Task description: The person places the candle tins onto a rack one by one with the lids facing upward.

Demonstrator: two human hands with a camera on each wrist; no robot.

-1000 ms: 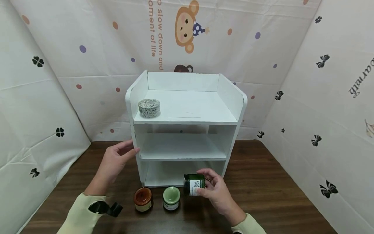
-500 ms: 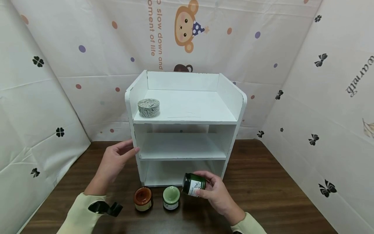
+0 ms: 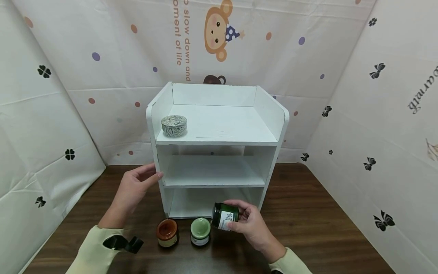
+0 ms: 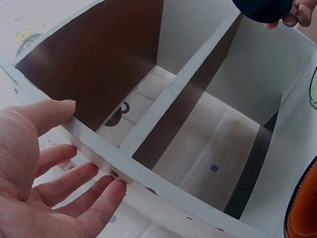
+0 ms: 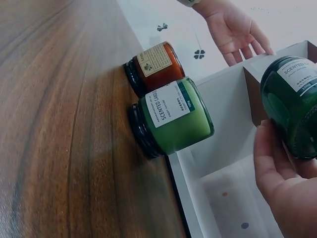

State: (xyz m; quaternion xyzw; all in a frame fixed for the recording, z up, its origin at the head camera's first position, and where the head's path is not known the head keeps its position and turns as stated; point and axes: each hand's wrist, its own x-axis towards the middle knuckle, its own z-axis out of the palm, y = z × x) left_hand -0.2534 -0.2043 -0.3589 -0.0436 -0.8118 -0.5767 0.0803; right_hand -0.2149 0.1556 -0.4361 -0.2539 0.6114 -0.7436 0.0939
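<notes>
My right hand (image 3: 251, 228) grips a dark green scented candle jar (image 3: 228, 217) on its side, black lid toward the left, just in front of the bottom shelf. In the right wrist view the jar's white label (image 5: 298, 74) reads "SCENTED". A light green candle jar (image 3: 200, 229) and an amber one (image 3: 167, 234) stand upside down on their black lids before the white shelf unit (image 3: 219, 171). My left hand (image 3: 135, 188) touches the unit's left side panel, thumb at the front edge and fingers along the outside, as the left wrist view shows.
A round tin (image 3: 174, 126) with a grey-and-white leaf pattern sits on the top shelf, at the left. The unit stands on a dark wood table (image 3: 308, 220). Printed white cloth (image 3: 119, 72) hangs behind and on both sides.
My right hand has shifted slightly left with the dark green candle jar, whose lid end now dips a little lower. The left hand keeps its place on the side panel.
</notes>
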